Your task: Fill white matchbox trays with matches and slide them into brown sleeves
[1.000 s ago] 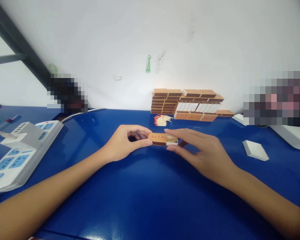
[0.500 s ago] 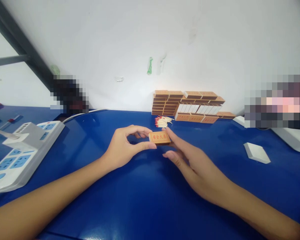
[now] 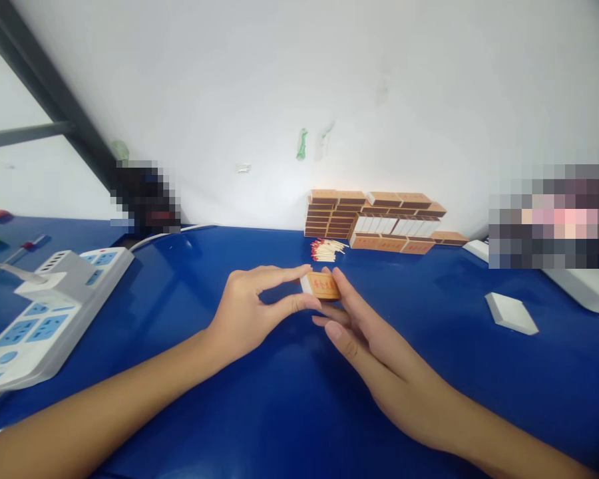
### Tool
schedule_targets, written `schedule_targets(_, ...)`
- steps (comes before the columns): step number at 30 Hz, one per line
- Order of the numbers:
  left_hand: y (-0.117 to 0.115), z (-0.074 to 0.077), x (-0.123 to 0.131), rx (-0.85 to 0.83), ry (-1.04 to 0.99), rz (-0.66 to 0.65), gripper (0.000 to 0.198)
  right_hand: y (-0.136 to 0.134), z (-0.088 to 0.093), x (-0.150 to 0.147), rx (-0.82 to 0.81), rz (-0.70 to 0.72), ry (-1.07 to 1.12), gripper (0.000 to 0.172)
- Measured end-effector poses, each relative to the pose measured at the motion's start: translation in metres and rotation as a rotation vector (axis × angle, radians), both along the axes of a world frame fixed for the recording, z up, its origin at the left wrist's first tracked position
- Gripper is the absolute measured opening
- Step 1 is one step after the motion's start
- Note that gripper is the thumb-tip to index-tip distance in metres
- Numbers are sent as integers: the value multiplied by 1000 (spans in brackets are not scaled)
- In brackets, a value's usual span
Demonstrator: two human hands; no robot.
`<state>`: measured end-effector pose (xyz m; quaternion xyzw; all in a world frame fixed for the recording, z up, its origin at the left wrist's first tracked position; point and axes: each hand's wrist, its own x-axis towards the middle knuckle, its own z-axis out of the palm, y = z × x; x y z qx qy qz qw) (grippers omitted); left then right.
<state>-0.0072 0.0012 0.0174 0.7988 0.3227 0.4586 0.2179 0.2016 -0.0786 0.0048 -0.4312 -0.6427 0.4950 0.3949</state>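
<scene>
Head view: matchbox held up in front of me, above the blue table, between both my hands. Printed face tipped up towards me, white end of the inner tray showing on the left.

Change noted: one second ago the tray stuck out at the right with matches visible in it. Half a second ago the sleeve already looked closed on that side. Now no matches show in the box, and the white tray end has come into sight on the left. I read this as the tray pushed home, with its contents covered. Whether its left end sits flush or pokes out slightly, I cannot tell.

Left hand: narrow pinch, thumb and index finger on opposite long sides of the box, near its left end.

Right hand: loosely spread, index fingertip at the right end, thumb hanging clear below. Other fingers partly hidden; cannot tell whether they support the underside.

Surroundings: loose pile of red-tipped matches on the table just beyond the box; behind it, stacked matchboxes near the wall. White block well apart, to the right.
</scene>
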Motion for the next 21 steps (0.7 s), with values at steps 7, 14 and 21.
schedule_targets(7, -1, -6, 0, 39, 26, 22, 33, 5, 2, 3, -9, -60, 54, 78)
schedule_targets(14, 3, -12, 2, 49, 18, 84, 36, 15, 9, 5, 6, -149, 199, 59)
schedule_targets(21, 5, -11, -1, 74, 68, 88, 35, 21, 12, 11, -50, -15, 359, 53)
